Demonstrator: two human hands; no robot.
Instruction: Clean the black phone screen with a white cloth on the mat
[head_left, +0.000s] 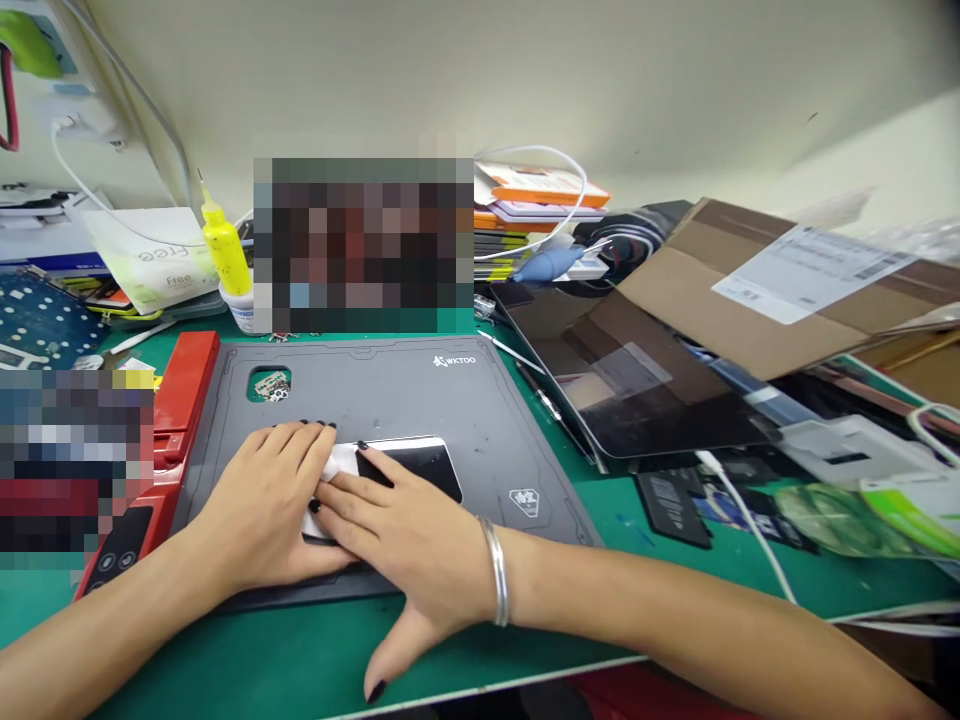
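My left hand [262, 505] rests on the grey WKTOO work mat [375, 385], its fingers curled over a crumpled white cloth [330, 470]. My right hand [405, 530] lies spread across the cloth and the edge of a glossy black glass panel [412, 465], which sits flat on the mat. Its thumb reaches down past the mat's front edge. A silver bangle [496, 570] circles my right wrist. The part of the panel under my fingers is hidden.
A red device [184, 400] borders the mat's left side. Behind it stand a yellow glue bottle [225, 245] and a circuit board [41, 320]. To the right lie a dark tablet [622, 375], a cardboard box [757, 290] and a white cable [742, 525], all on a green bench mat [315, 650].
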